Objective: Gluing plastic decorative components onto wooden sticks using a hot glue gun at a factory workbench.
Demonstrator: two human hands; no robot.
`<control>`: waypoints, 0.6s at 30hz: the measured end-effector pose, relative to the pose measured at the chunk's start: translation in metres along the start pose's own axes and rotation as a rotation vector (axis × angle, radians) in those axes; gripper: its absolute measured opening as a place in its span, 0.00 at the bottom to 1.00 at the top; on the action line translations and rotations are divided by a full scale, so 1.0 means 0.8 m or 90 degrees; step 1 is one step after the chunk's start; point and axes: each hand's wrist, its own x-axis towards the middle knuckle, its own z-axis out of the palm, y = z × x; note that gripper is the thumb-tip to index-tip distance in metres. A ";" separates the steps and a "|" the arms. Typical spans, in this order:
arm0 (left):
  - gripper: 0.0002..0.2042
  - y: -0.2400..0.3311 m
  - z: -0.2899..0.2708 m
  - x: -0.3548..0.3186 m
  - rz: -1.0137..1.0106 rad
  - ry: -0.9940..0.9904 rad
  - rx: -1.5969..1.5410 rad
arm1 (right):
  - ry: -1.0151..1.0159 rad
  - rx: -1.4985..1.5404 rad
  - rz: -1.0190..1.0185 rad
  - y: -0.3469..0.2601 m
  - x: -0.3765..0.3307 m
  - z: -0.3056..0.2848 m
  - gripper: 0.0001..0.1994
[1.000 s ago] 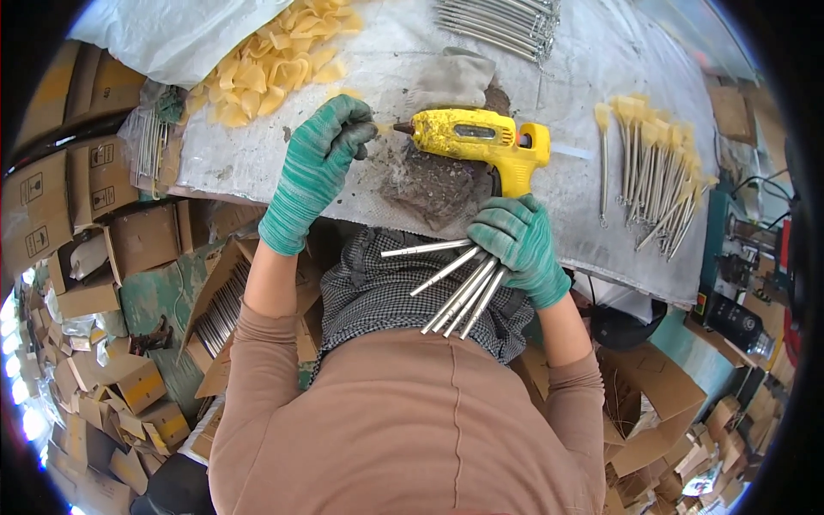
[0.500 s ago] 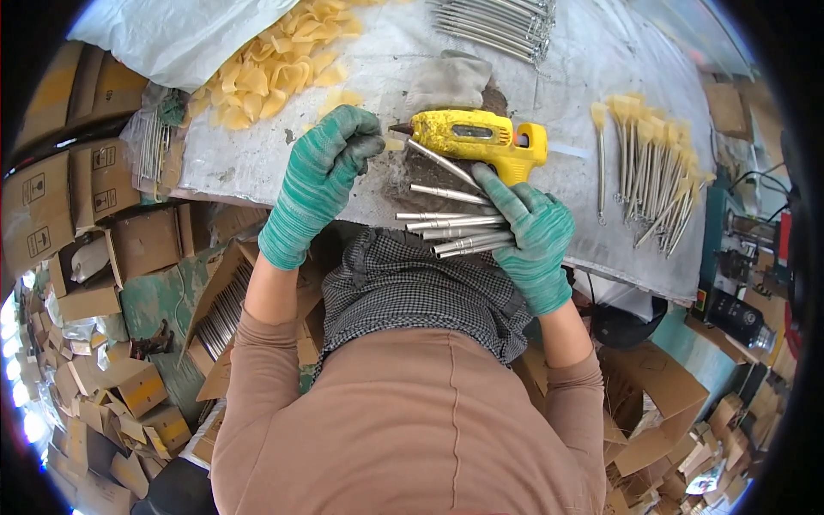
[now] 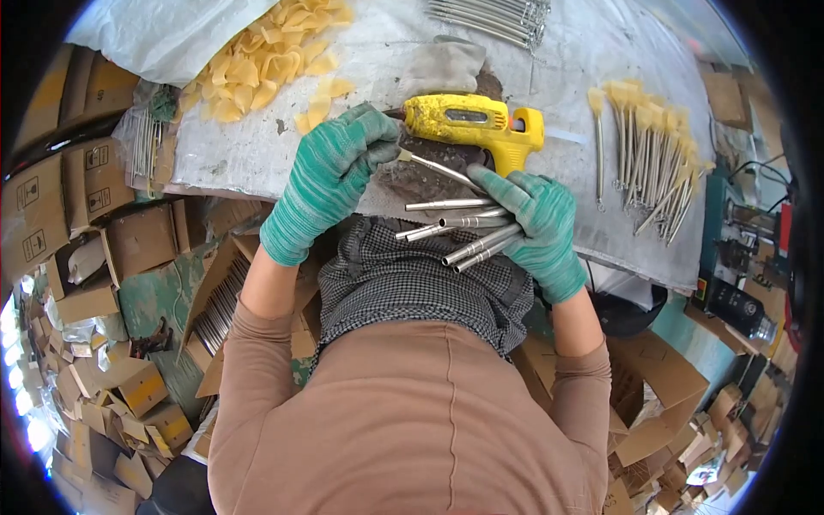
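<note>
My right hand [image 3: 541, 219], in a green glove, is closed around several silver metal tubes [image 3: 446, 204] that fan out toward the left. One tube [image 3: 442, 169] sticks out above the others, angled up and left. At its end, my left hand [image 3: 339, 167], gloved alike, is closed in a pinch on a small translucent amber piece [image 3: 403, 155]; most of that piece is hidden by the fingers. Just beyond the hands, a yellow glue gun [image 3: 459, 118] lies on the table, its nozzle partly behind my left fingertips. A pale glue stick [image 3: 566, 136] pokes out of its back.
Loose amber flaps [image 3: 257, 64] are heaped at the table's far left beside a white plastic bag [image 3: 167, 39]. Metal rods with amber tips [image 3: 648, 146] lie at the right; plain rods [image 3: 489, 19] lie at the back. A grey cloth [image 3: 442, 67] sits behind the gun. Cardboard boxes [image 3: 661, 378] stand around me.
My left hand has moved right and slightly down, bringing the amber piece to the end of the upper tube. The tubes in my right hand have shifted and spread differently.
</note>
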 end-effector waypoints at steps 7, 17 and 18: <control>0.08 -0.002 0.016 -0.001 0.027 -0.025 -0.040 | -0.001 0.176 0.081 0.005 -0.016 0.008 0.24; 0.15 -0.094 -0.046 0.032 -0.096 0.003 0.539 | 0.313 0.144 0.261 0.085 -0.082 -0.014 0.14; 0.15 -0.105 -0.046 0.032 -0.096 0.005 0.541 | 0.235 -0.087 0.282 0.089 -0.082 -0.025 0.14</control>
